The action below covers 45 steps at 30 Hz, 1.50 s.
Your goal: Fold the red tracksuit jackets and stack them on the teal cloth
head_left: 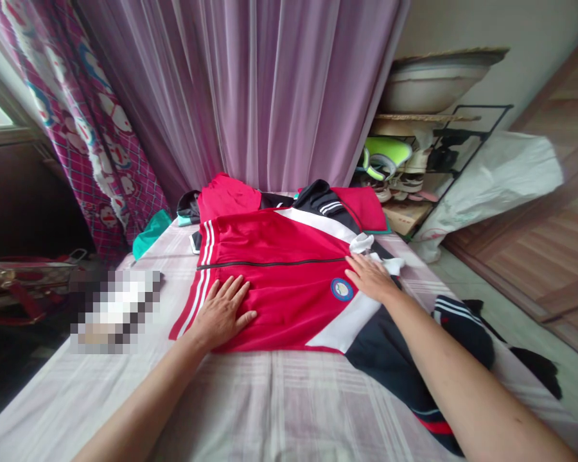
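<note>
A red, white and black zip-up track jacket (279,289) lies spread front side up on the bed, its hem to the left and its collar to the right. My left hand (225,310) rests flat on the red front near the striped hem, fingers spread. Near the top of the zip, my right hand (370,276) lies on the chest beside a round blue badge, its fingers stretched out. White cloth (363,244) shows by the collar, just beyond my right fingers. One black sleeve reaches toward me under my right forearm.
Folded red and dark clothes (228,196) lie along the far edge, with a teal cloth (152,232) at the left. A pixelated object (120,308) is on the checked sheet (270,404). At the right stand a shoe rack (455,173) and a white sack (501,186).
</note>
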Motion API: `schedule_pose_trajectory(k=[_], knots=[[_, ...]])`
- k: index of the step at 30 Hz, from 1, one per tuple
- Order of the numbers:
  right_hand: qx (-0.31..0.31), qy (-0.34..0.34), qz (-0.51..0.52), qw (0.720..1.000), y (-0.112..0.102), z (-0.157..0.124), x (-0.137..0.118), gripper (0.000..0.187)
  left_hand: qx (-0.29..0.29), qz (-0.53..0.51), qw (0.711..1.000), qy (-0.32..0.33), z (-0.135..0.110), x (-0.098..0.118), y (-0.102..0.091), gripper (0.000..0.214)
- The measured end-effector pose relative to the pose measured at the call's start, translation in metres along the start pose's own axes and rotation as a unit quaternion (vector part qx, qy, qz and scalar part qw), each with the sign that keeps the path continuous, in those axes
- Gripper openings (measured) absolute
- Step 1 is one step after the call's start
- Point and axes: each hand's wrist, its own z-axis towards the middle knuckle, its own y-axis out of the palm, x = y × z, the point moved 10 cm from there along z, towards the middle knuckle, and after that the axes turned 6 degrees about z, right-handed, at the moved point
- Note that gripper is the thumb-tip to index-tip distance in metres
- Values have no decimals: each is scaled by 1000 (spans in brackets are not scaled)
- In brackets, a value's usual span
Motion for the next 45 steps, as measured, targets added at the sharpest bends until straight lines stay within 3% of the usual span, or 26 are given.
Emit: schedule_pose_trajectory(k=[3, 7, 10, 13, 15, 17, 19, 22, 24, 26, 28, 33, 36, 39, 42, 45], knots=[[-5, 57, -17, 998, 15, 1, 31, 54, 18, -12, 1000, 11, -1, 7, -5, 75], [-26, 77, -21, 996, 13, 2, 36, 56, 7, -33, 999, 20, -1, 13, -4, 74], [2, 74, -13, 997, -7, 4, 11, 57, -7, -46, 999, 18, -1, 13, 1, 71], [74, 7, 11, 997, -25, -4, -38, 57, -10, -54, 998, 12, 0, 13, 2, 72], [66, -40, 20, 997, -17, -15, -67, 57, -7, -62, 998, 17, 0, 15, 0, 72], [15, -59, 18, 998, 2, -26, -84, 57, 7, -77, 997, 17, -1, 13, -7, 71], [-28, -52, 10, 998, 18, -35, -87, 58, 30, -90, 995, -13, -3, -1, -16, 66], [-45, -33, 0, 998, 25, -40, -81, 59, 45, -84, 987, -129, -13, -44, -21, 57], [-45, -19, -4, 999, 24, -40, -75, 59, 13, -66, 977, -200, -25, -71, -13, 54], [-41, 4, -7, 999, 24, -39, -66, 60, -31, -48, 971, -232, -34, -85, -1, 53], [-35, 26, -9, 999, 23, -38, -59, 60, -56, -38, 969, -236, -39, -89, 8, 52], [-24, 48, -7, 999, 22, -42, -56, 60, -46, -44, 969, -238, -39, -87, 10, 53], [-2, 22, -7, 1000, 15, -53, -69, 61, -44, -51, 968, -243, -37, -86, 6, 50], [-22, -18, -10, 1000, 16, -68, -84, 59, -55, -50, 963, -260, -39, -87, 2, 49], [-43, -6, -10, 999, 19, -79, -84, 57, -35, -50, 954, -292, -47, -93, -10, 49], [-24, 9, 2, 1000, 14, -83, -77, 56, -3, -62, 949, -308, -60, -99, -20, 48]])
